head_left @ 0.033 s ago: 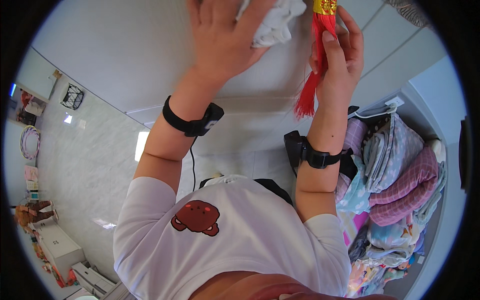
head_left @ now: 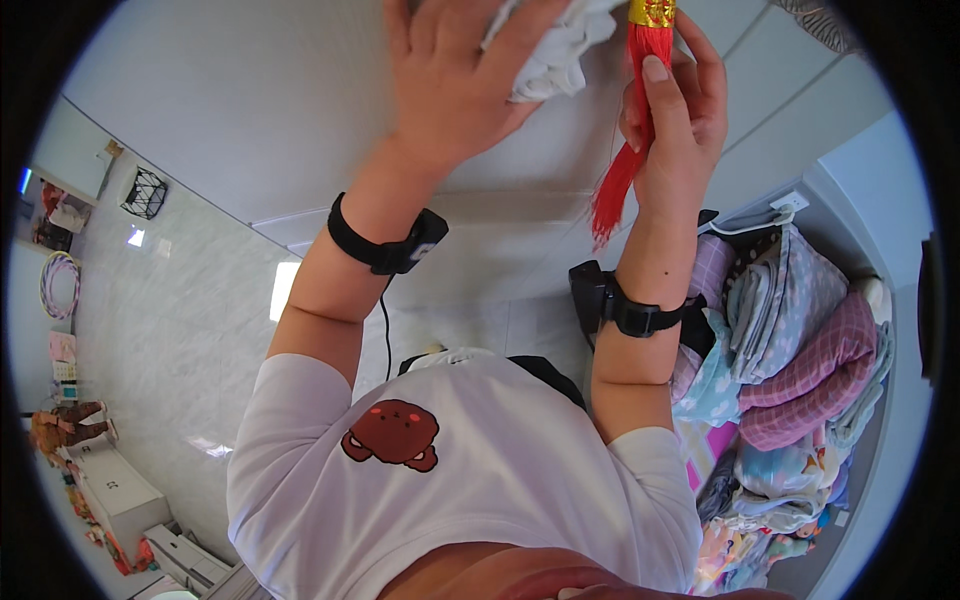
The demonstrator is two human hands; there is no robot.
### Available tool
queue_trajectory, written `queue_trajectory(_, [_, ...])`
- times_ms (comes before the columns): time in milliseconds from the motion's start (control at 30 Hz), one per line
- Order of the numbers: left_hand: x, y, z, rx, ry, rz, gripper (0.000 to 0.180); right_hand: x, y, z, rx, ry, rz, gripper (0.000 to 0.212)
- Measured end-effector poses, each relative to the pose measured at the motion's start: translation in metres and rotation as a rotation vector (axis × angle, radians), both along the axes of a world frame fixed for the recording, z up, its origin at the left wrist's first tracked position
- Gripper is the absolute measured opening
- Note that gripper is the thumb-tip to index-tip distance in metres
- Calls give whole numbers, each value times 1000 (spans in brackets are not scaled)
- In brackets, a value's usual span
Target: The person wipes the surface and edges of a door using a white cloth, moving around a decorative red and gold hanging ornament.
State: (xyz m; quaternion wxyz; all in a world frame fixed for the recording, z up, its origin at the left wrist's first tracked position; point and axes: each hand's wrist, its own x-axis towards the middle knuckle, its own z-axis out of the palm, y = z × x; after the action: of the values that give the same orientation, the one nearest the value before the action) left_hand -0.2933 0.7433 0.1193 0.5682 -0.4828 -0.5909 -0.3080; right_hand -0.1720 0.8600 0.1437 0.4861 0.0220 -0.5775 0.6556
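Note:
My left hand [head_left: 455, 85] is closed round a crumpled white cloth [head_left: 560, 60] at the top of the view. Its fingertips run up to the picture's edge, and part of the cloth lies hidden behind them. In my right hand [head_left: 685, 110] is a red tassel [head_left: 640, 130], pinched between thumb and fingers. Its strands hang down past the wrist side. Above the fingers a shiny gold band [head_left: 653, 12] tops the tassel; whatever it hangs from is cut off. Both hands are in front of a pale, smooth surface [head_left: 270, 130].
Folded blankets and clothes [head_left: 790, 300] are piled in an open compartment at right, below a wall socket [head_left: 793, 203]. A grey tiled floor [head_left: 190, 330] stretches to the left, with a black wire basket [head_left: 147, 192] and white drawers [head_left: 118, 485]. A black cable [head_left: 387, 335] hangs near my left arm.
My left hand has shifted slightly down and to the right with the white cloth. The tassel's loose end has swung a little; my right hand keeps its hold.

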Motion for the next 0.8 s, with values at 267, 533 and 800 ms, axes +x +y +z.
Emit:
queue_trajectory(267, [10, 22, -83, -379, 31, -12, 47, 3, 13, -9, 318, -181, -133, 57])
queue_trajectory(533, [-13, -22, -141, -795, 154, -67, 38, -1, 39, -50, 286, -270, -156, 33])
queue_trajectory(800, [-33, -62, -14, 67, -21, 242, 65, -3, 44, -87, 257, -151, -182, 20])
